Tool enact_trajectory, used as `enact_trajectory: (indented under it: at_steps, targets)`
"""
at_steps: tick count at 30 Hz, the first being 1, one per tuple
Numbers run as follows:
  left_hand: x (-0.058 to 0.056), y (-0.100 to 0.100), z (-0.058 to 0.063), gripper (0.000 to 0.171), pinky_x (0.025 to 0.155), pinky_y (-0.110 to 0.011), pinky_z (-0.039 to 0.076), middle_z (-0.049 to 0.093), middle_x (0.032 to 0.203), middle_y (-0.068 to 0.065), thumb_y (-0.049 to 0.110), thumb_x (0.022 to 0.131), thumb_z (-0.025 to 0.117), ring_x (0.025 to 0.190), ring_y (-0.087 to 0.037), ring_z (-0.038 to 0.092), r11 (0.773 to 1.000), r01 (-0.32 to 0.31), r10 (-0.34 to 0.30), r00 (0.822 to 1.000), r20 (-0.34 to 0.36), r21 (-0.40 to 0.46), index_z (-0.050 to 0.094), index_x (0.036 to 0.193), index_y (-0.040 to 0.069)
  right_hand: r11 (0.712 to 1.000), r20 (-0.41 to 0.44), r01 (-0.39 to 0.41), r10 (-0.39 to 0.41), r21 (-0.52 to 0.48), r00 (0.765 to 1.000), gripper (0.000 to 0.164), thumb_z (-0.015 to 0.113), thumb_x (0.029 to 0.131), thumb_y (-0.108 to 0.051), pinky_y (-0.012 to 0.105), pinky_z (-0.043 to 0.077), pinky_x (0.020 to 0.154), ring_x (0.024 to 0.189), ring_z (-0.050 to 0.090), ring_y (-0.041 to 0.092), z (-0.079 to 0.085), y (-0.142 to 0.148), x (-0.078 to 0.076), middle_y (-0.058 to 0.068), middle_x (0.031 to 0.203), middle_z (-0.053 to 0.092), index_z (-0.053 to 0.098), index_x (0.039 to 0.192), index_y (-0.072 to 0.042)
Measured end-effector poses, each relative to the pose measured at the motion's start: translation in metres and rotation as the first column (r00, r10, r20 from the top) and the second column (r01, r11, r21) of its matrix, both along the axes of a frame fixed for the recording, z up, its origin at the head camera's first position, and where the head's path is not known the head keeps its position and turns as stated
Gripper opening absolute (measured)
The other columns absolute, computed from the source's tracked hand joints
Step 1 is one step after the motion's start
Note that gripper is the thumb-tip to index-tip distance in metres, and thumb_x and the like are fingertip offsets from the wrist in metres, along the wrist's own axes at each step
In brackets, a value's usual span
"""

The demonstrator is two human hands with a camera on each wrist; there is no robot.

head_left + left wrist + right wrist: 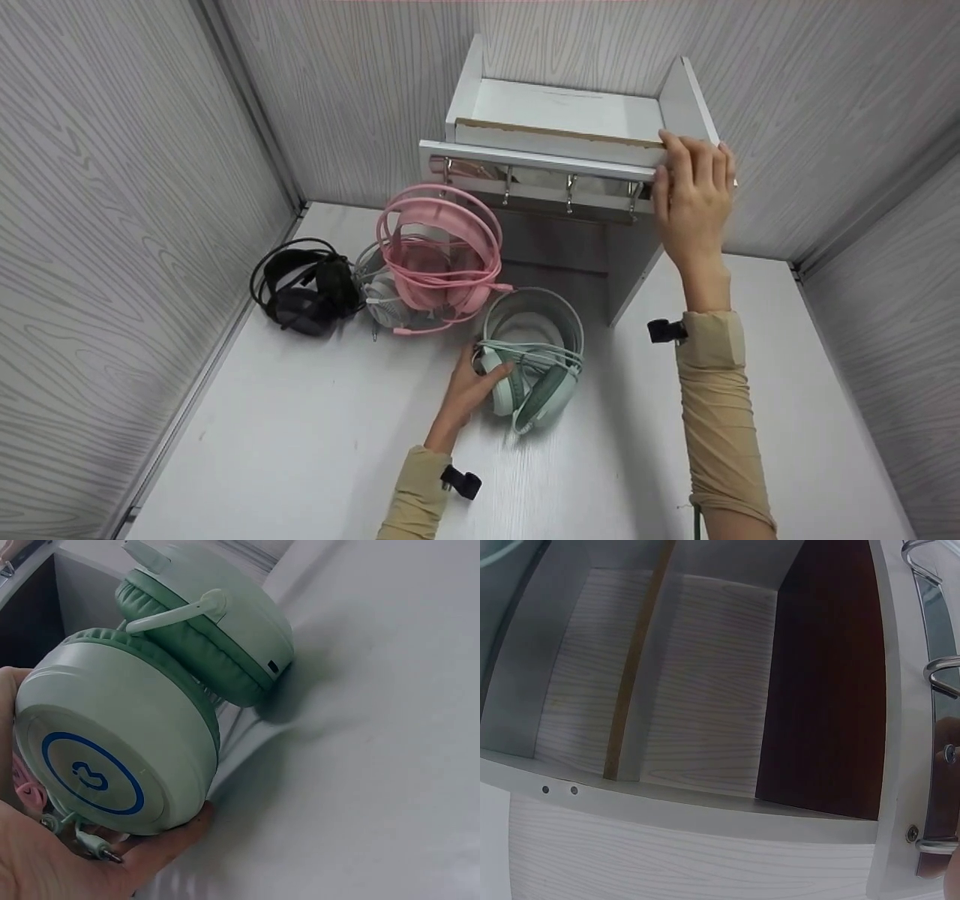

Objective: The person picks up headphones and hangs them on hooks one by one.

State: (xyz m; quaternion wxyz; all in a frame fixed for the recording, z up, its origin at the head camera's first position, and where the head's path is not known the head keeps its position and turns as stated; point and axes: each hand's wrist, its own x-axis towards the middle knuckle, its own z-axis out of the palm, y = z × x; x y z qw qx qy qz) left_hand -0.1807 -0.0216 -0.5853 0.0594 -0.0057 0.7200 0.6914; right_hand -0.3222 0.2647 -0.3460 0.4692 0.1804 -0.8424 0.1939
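Observation:
My left hand (pixel 469 386) grips one ear cup of the mint-green headphones (pixel 551 397), whose cable is wound around them. The left wrist view shows thumb and fingers around that cup (pixel 112 727), which bears a blue logo. Whether the headphones touch the tabletop I cannot tell. My right hand (pixel 697 199) holds the upper right corner of a white shelf unit (pixel 562 161), fingers over its top edge. Along its front board runs a row of metal hooks (pixel 570 193). Pink headphones (pixel 442 221) are at the leftmost hook, their cable also wound.
Black headphones (pixel 307 296) lie at the left of the white tabletop (pixel 300 420). Grey headphones (pixel 386 300) sit between them and the pink ones, partly hidden. Wood-grain panels (pixel 112 187) enclose the table at the back and sides. In the right wrist view, the unit has a dark panel (pixel 825 682).

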Motion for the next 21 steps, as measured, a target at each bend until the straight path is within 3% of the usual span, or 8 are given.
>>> enact_trajectory:
  at_steps: [9,14,21]
  targets:
    - [0.006,0.006,-0.002,0.088,0.116,-0.061,0.028,0.03,0.16,-0.025,0.023,0.089,0.076,0.149,-0.044,0.024,0.995,0.072,-0.066,0.994,-0.082,0.073,0.027,0.158,0.001,1.0,0.009,0.009,-0.009,0.003,1.0,0.038,0.045,0.107,-0.026,0.046,0.017,0.122,0.124,0.049,0.032,0.0,-0.001,0.0,0.013,0.127,0.059,0.058,0.141,-0.017]
    - [0.009,0.008,0.002,0.087,0.117,-0.059,0.027,0.033,0.159,-0.02,0.028,0.087,0.076,0.15,-0.039,0.026,0.994,0.08,-0.072,0.993,-0.098,0.08,0.03,0.157,0.004,1.0,-0.002,-0.001,0.001,-0.002,1.0,0.037,0.046,0.107,-0.025,0.046,0.018,0.121,0.123,0.049,0.033,-0.001,-0.002,0.0,0.013,0.127,0.059,0.059,0.14,-0.016]
    - [0.014,0.009,0.012,0.091,0.118,-0.06,0.023,0.034,0.16,-0.017,0.035,0.085,0.078,0.15,-0.036,0.026,0.988,0.126,-0.108,0.979,-0.174,0.094,0.031,0.158,0.009,1.0,-0.009,-0.008,0.008,-0.007,1.0,0.037,0.047,0.106,-0.025,0.046,0.018,0.121,0.123,0.049,0.033,-0.001,0.0,-0.001,0.013,0.127,0.059,0.059,0.14,-0.016]
